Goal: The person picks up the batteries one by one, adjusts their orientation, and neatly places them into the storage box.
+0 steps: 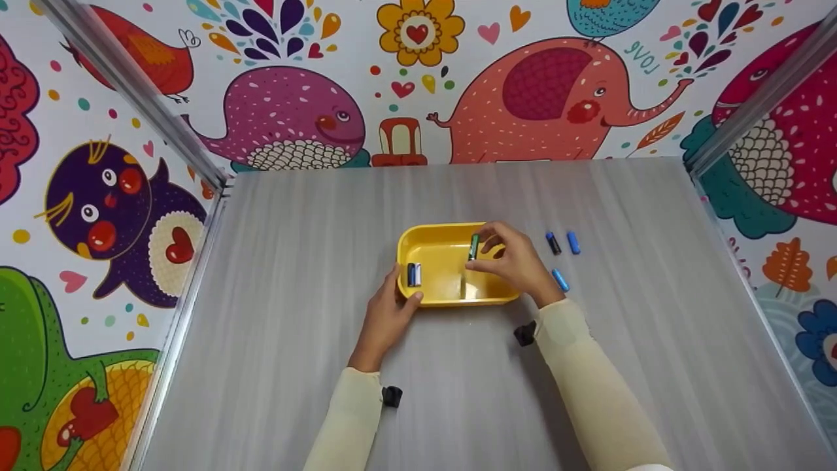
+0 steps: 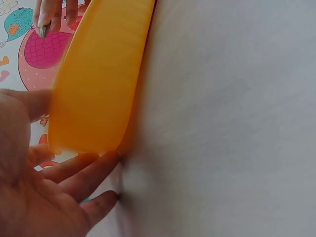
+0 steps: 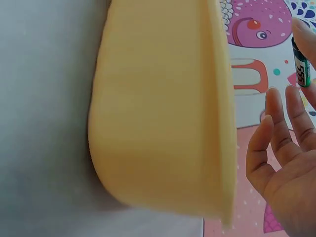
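Note:
A yellow plastic tray (image 1: 441, 275) stands on the table. My left hand (image 1: 386, 320) grips its near left corner, thumb at the near side and fingers against the left end; the left wrist view shows these fingers (image 2: 81, 173) on the outer wall. Over the right part of the tray, my right hand (image 1: 513, 261) pinches a green AA-type battery (image 1: 473, 248) between thumb and fingertips. In the right wrist view that battery (image 3: 301, 66) is held upright, its other fingers spread loosely. Inside the tray, a dark blue battery (image 1: 411, 275) and a whitish one (image 1: 418, 275) lie against the left end.
Right of the tray lie a black-and-blue battery (image 1: 553, 243), a blue battery (image 1: 573, 242) and a light blue battery (image 1: 560, 280). The grey table (image 1: 288, 261) has metal-framed walls with cartoon animals at the back and sides. A black wrist camera (image 1: 392, 396) sits on the left sleeve.

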{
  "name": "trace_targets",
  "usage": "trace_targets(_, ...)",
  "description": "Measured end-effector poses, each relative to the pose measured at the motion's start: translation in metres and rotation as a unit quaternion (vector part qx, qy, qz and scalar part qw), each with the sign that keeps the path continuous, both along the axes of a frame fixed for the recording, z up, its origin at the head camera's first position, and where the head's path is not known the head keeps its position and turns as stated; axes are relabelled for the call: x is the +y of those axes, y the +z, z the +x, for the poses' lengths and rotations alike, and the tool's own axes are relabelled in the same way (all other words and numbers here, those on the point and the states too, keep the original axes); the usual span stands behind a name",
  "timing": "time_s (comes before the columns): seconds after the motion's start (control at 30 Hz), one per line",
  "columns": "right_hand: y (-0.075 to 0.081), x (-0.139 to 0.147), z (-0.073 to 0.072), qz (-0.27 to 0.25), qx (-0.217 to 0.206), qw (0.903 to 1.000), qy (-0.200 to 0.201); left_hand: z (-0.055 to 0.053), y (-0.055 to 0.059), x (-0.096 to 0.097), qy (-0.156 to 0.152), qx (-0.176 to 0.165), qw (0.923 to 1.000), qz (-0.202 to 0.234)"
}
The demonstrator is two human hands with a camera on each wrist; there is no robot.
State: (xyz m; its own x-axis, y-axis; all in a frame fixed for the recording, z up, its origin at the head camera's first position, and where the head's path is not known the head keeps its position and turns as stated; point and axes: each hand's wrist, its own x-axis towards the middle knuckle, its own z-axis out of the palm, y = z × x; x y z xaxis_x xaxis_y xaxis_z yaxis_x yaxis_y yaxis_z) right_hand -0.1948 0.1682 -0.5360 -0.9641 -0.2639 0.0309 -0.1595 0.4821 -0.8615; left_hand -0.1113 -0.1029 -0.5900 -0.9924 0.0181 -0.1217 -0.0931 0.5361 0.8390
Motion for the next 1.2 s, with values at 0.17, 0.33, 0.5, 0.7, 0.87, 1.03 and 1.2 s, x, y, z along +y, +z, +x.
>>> trace_targets(0.17,-0.010,-0.015,-0.002,0.000,-0.016,0.9998,0.012,0.000,0.000,0.000,-0.002,-0.001,1.0000,0.003)
trace_targets(0.33,-0.018,-0.028,0.000,0.006,-0.039,0.9992,0.010,-0.001,0.001,0.002,-0.003,-0.002,1.0000,0.006)
trace_targets(0.5,-0.023,-0.038,0.002,-0.002,-0.046,0.9989,0.007,0.000,0.002,0.002,-0.001,-0.016,0.9998,0.008)
trace_targets(0.7,-0.026,-0.049,0.001,-0.002,-0.048,0.9987,0.019,-0.001,0.003,0.001,-0.001,-0.013,0.9999,0.003)
trace_targets(0.87,-0.029,-0.058,-0.003,0.000,-0.049,0.9985,0.026,-0.002,0.002,0.000,-0.002,-0.008,1.0000,0.000)
trace_targets(1.03,-0.033,-0.067,-0.005,0.002,-0.041,0.9987,0.029,-0.002,0.001,-0.001,0.001,-0.012,0.9999,0.001)
trace_targets(1.2,-0.039,-0.074,-0.006,0.008,-0.032,0.9988,0.035,-0.002,0.001,-0.001,0.002,-0.017,0.9999,0.001)
